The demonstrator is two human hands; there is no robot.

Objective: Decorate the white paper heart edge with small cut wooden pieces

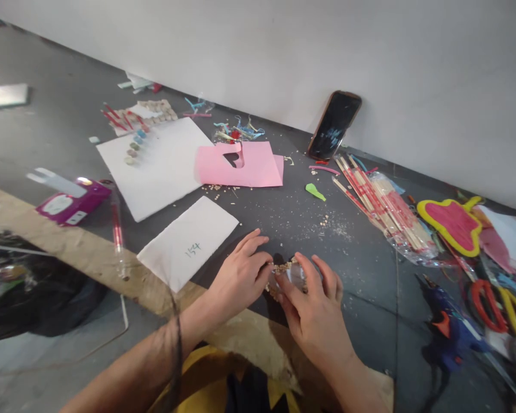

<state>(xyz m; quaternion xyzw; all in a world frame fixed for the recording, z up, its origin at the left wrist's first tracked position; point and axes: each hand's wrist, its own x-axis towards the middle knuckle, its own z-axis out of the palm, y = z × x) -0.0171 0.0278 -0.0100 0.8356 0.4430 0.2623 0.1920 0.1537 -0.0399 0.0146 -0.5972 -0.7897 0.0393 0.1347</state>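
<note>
At the front edge of the dark surface, both hands are on a small piece edged with beige bits (286, 267), with a pale, shiny middle. My right hand (318, 307) grips it from the right, the thumb across its near side and the index finger over its far edge. At its left edge, my left hand (243, 275) has thumb and index finger pinched together, with the other fingers loosely bent. Fingers cover much of the piece, so its full shape is hidden.
Left lie a card marked 154 (184, 252), a white sheet (163, 172) and a purple device (73, 201). Pink paper (258, 163) and a leaning phone (334, 123) are behind. To the right are packed wooden sticks (391, 206), scissors (488, 304) and a blue glue gun (449, 321).
</note>
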